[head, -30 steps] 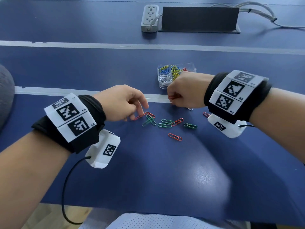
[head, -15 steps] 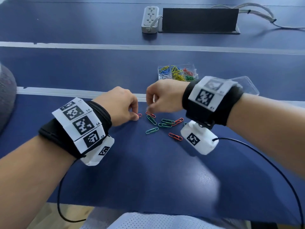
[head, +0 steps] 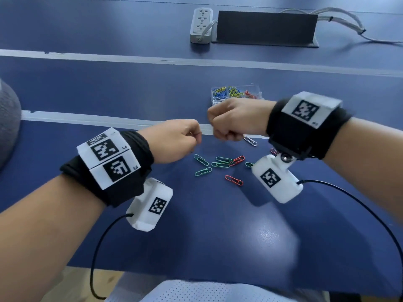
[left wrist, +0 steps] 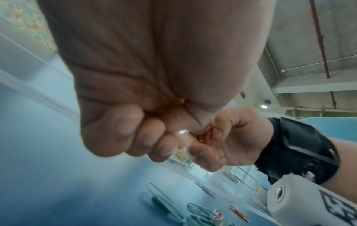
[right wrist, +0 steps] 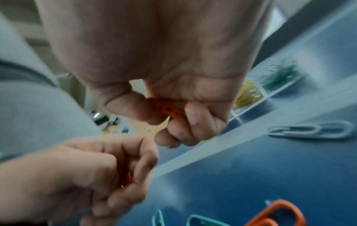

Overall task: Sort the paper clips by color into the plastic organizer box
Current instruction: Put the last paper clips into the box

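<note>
**A:** Starting from the fingers?

**B:** Yes. In the right hand [head: 235, 120], fingers [right wrist: 195, 117] curled narrow around a small bundle of red paper clips [right wrist: 164, 108]; impossible to count inside the fist. In the left hand [head: 176, 140], fingers [right wrist: 146, 159] pinched narrow on what looks like one more red clip [right wrist: 129, 178], mostly hidden.

**A:** Why knuckle to knuckle, lifted off the surface?

**B:** Probably to hand the left clip across and gather one colour into a single fistful before one trip to the box. A judgement only.

**A:** And underneath the hands?

**B:** Loose on the blue surface [head: 196, 214], bunched close together, likely for easy picking:
- Five green clips [head: 224, 159], one half hidden behind the right wrist camera [head: 277, 179].
- Two loose red clips [head: 234, 180].
- One white clip [head: 250, 141], just beside the right hand.
- One reddish clip [head: 274, 151] by the right wrist, partly covered, colour uncertain.

Nine in all.

**A:** Where to find the box?

**B:** Just beyond the right hand: one clear plastic organizer box [head: 259, 89], near enough for a short reach.
- Seen from the head: yellow, blue, red and white heaps.
- Seen from the right wrist: separate yellow and green compartments.
- Number of compartments impossible to tell.

**A:** Anything farther out?

**B:** Well apart, at the far side: one grey power strip [head: 201, 25], one black panel [head: 266, 27] beside it, and a few cables [head: 349, 20] trailing right.
</note>
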Demonstrator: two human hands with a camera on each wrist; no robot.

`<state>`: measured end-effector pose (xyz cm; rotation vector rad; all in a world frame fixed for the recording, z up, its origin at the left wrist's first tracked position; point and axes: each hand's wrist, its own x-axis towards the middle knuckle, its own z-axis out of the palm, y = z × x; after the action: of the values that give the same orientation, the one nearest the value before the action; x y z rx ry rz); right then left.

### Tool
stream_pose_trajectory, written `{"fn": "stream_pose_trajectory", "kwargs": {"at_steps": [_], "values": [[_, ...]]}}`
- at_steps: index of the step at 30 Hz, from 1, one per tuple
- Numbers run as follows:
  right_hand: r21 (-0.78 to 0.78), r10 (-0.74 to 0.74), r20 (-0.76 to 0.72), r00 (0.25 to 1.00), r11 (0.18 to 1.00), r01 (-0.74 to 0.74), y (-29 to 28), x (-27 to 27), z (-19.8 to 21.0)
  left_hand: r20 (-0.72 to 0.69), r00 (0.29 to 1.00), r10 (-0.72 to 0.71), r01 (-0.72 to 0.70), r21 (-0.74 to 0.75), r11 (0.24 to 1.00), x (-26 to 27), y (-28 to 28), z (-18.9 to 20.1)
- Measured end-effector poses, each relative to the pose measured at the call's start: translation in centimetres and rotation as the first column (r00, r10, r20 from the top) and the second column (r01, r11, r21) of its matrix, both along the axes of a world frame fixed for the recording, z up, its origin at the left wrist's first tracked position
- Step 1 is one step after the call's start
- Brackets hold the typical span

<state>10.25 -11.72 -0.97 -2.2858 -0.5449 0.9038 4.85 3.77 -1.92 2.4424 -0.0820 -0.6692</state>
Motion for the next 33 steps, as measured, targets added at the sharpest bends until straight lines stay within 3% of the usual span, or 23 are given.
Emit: {"fn": "stream_pose_trajectory", "kwargs": {"at_steps": [2,5,7,9,12,14,22,26,30,33], "values": [[0.151,-0.147,-0.138,0.980,0.974,0.167,-1.4,0.2,0.0,0.023,0.999,-0.035,0.035,0.010,0.999,0.3,-1.2,0.2],[0.152,-0.246,-0.185,0.952,0.949,0.275,-3.7,0.3,0.1,0.141,0.979,-0.149,0.135,0.104,0.985,0.5,-3.1,0.3],[0.033,-0.266,-0.102,0.958,0.962,0.271,-5.2,0.2,0.5,0.183,0.950,-0.255,0.219,0.197,0.956,0.8,-4.4,0.2],[-0.211,-0.153,0.132,0.979,0.961,0.179,-6.8,-0.3,0.7,0.192,0.925,-0.327,0.257,0.317,0.913,1.1,-5.6,0.0],[-0.552,0.104,0.333,0.937,0.827,0.104,-8.4,-1.4,0.4,0.214,0.901,-0.378,0.257,0.439,0.861,1.5,-7.1,0.2],[-0.614,0.160,0.345,0.925,0.784,0.094,-8.8,-1.9,-0.1,0.210,0.884,-0.417,0.273,0.490,0.828,1.7,-7.9,0.2],[-0.654,0.231,0.353,0.907,0.754,0.063,-7.8,-2.8,-0.7,0.164,0.879,-0.449,0.304,0.531,0.791,1.4,-9.1,0.4],[-0.639,0.097,0.280,0.955,0.761,0.110,-7.3,-1.4,-0.2,0.177,0.882,-0.436,0.274,0.558,0.783,1.3,-9.2,0.1],[-0.470,-0.065,0.397,0.915,0.842,0.264,-6.9,2.0,1.3,0.129,0.898,-0.420,0.271,0.589,0.761,1.6,-9.4,-0.4],[-0.444,-0.050,0.446,0.894,0.855,0.269,-6.1,4.9,1.9,0.064,0.929,-0.364,0.274,0.540,0.796,2.1,-9.3,-0.6]]}}
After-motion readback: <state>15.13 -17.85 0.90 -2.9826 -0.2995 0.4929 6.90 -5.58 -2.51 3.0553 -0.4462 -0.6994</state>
